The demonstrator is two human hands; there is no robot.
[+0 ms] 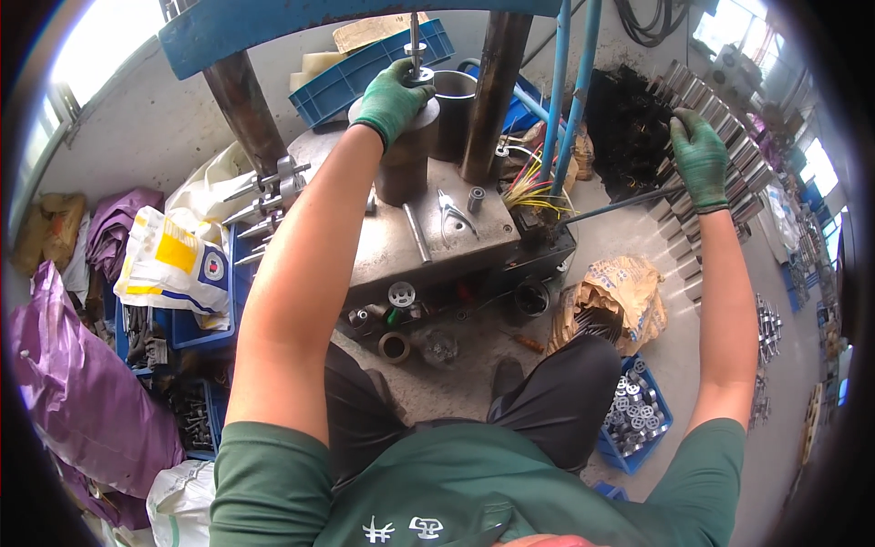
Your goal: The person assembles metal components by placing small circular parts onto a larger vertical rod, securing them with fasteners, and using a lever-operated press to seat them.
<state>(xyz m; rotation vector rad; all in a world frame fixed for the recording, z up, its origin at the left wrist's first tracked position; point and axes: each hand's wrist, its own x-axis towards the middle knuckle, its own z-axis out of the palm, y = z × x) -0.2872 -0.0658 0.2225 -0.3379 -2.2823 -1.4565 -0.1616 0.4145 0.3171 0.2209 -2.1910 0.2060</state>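
My left hand [394, 102], in a green glove, has its fingers closed around a flanged metal piece [421, 77]. That piece sits on top of a thick steel cylinder [404, 164], under the press's blue crossbeam [346, 29]. A slim upright shaft [415, 36] rises above my fingers. Out to the right, my gloved right hand [700, 159] hangs with loosely curled fingers and nothing visible in them. A long dark lever [620, 206] ends close to its wrist; whether they touch is unclear. Pliers [454, 211], a metal rod [417, 233] and a small bushing [476, 198] lie on the press bed [378, 255].
Several shafts with discs [273, 205] stick out left of the bed. Dark press columns [492, 100] and blue pipes [570, 91] stand behind. Stacked steel tubes [729, 137] line the right. A blue bin [635, 415] of spoked wheels and a torn paper sack [629, 287] stand on the floor.
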